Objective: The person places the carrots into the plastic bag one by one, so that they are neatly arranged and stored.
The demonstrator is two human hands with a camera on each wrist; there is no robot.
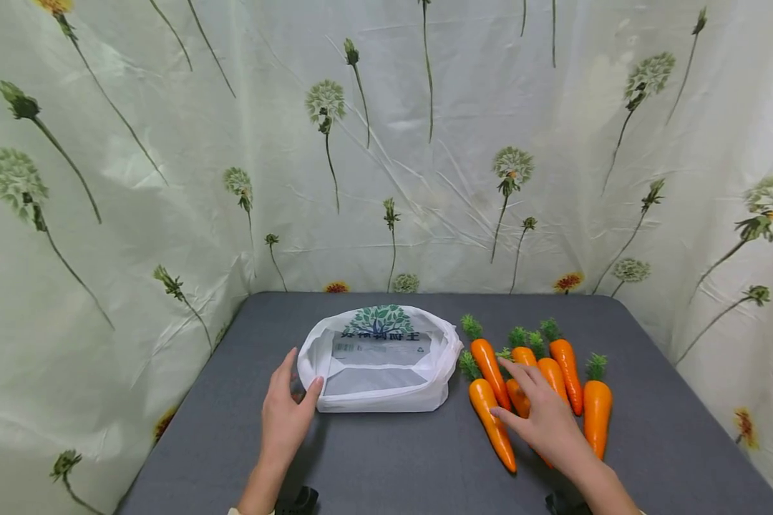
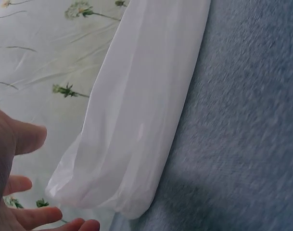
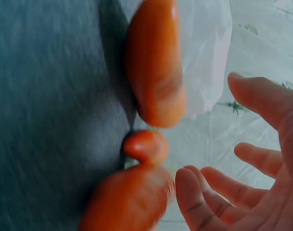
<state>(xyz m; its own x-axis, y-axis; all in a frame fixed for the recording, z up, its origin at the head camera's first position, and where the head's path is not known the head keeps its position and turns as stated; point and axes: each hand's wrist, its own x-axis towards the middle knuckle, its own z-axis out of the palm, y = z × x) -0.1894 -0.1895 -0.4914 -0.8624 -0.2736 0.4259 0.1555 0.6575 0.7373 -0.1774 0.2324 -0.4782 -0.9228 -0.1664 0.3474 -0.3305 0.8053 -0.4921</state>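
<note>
While my right hand [image 1: 544, 415] hovers spread over 6 carrots [image 1: 489, 411], holding none, my left hand [image 1: 285, 415], relaxed, only touches the bag [image 1: 380, 361] (flimsy); its mouth may collapse.

White bag [image 1: 378, 368] beside orange carrots [image 1: 541, 386]

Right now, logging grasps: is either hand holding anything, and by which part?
Nothing is held. Left hand touches the bag rim; right hand hovers open over carrots.
</note>
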